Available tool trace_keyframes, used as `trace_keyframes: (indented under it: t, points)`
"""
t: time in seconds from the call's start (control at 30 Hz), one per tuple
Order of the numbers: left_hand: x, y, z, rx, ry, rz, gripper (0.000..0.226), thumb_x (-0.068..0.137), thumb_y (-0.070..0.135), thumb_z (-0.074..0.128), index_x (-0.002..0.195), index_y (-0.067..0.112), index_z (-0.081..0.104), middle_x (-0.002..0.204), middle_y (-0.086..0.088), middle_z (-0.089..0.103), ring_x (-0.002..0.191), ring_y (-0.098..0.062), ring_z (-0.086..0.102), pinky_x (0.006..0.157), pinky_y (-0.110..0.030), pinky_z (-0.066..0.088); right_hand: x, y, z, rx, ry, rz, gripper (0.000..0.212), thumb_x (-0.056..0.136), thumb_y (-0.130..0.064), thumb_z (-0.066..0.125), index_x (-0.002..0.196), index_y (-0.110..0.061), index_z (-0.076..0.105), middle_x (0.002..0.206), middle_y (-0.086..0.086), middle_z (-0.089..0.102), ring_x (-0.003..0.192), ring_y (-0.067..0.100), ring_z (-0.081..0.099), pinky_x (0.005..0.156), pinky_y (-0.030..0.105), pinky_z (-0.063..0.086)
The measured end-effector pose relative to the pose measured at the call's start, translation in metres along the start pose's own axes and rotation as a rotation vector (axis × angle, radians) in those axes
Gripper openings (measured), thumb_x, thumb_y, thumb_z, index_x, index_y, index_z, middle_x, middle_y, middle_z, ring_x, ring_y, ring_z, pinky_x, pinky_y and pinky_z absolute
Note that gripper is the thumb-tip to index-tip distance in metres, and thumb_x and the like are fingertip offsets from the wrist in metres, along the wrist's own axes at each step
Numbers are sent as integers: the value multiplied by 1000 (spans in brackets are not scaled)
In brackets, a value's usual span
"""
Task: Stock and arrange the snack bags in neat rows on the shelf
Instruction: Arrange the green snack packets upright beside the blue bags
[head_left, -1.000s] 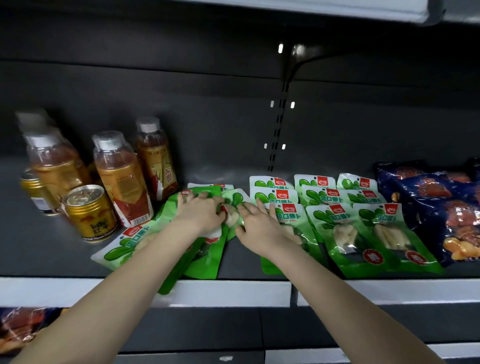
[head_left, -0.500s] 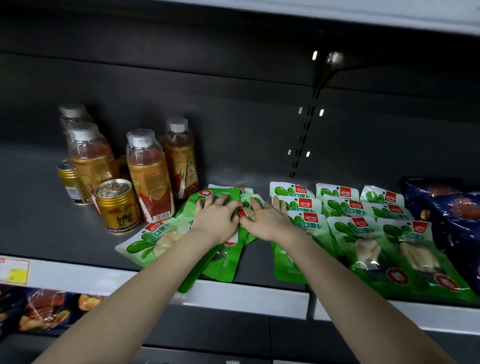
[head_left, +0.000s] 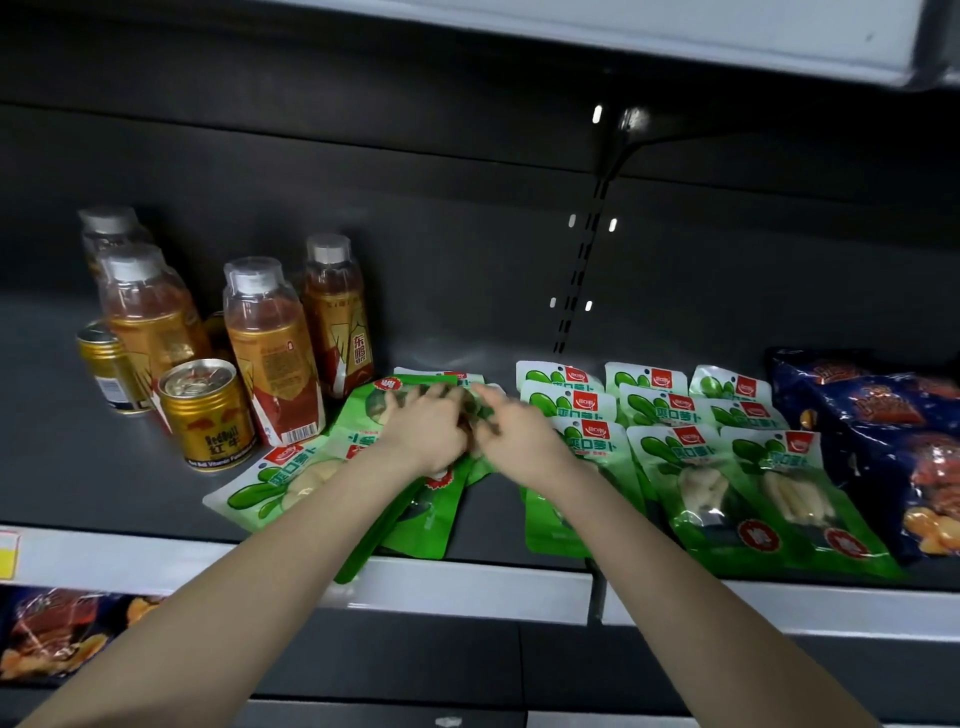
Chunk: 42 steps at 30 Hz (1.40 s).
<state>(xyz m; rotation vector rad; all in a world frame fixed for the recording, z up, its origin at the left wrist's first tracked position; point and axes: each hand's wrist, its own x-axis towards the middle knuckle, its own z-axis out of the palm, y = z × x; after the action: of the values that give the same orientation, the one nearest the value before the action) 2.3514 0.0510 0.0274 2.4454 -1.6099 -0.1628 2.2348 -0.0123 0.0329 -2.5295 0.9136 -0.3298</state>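
Green snack bags (head_left: 423, 519) lie in a loose heap on the shelf (head_left: 104, 462), just left of the neatly rowed bags (head_left: 696, 467). Your left hand (head_left: 423, 434) and right hand (head_left: 522, 439) meet atop the heap, touching; blur hides whether either grips.

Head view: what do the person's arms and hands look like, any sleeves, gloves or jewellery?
The left forearm and right forearm are bare to the frame's bottom edge; no sleeve shows. The left hand and right hand wear no gloves, and neither wrist carries a watch or band. No ring is visible, though motion blur hides fine detail.
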Motion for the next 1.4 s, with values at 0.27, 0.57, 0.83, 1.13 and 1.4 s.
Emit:
trace_keyframes:
  t: [0.27, 0.57, 0.83, 1.13, 1.4]
  points:
    - [1, 16, 11, 209, -95, 174, 82, 79, 69, 46, 146, 27, 28, 156, -2, 21, 142, -31, 16, 116, -51, 10, -17, 40, -12, -250, -34, 104, 58, 99, -35, 35, 152, -24, 15, 160, 2, 12, 147, 20, 7, 117, 51, -1]
    - [3, 16, 11, 256, -122, 181, 77, 84, 62, 43, 148, 26, 21, 156, -6, 20, 142, -33, 14, 115, -55, 11, -21, 53, 2, -407, -69, 94, 62, 98, -49, 28, 153, -26, 11, 161, -2, 3, 148, 20, 1, 116, 51, -4]
    - [7, 24, 6, 359, -106, 187, 61, 85, 54, 43, 136, 19, 43, 130, -12, 52, 123, -34, 39, 103, -54, 31, -22, 52, -1, -413, -77, 96, 61, 97, -44, 29, 153, -26, 12, 161, -2, 5, 148, 20, 3, 117, 52, -3]
    - [3, 38, 1, 484, -136, 157, 64, 89, 60, 36, 131, 13, 47, 125, -17, 52, 121, -36, 40, 96, -52, 35, -23, 47, -3, -410, -91, 114, 61, 97, -38, 32, 153, -24, 11, 161, 1, 4, 147, 24, 3, 115, 53, -4]
    - [-1, 51, -11, 334, 164, 190, 28, 95, 19, 39, 110, 6, 58, 108, -15, 64, 100, -33, 62, 73, -34, 46, -28, 47, -3, -284, -2, 101, 67, 94, -35, 41, 153, -21, 11, 160, 2, 10, 147, 21, 7, 117, 47, -3]
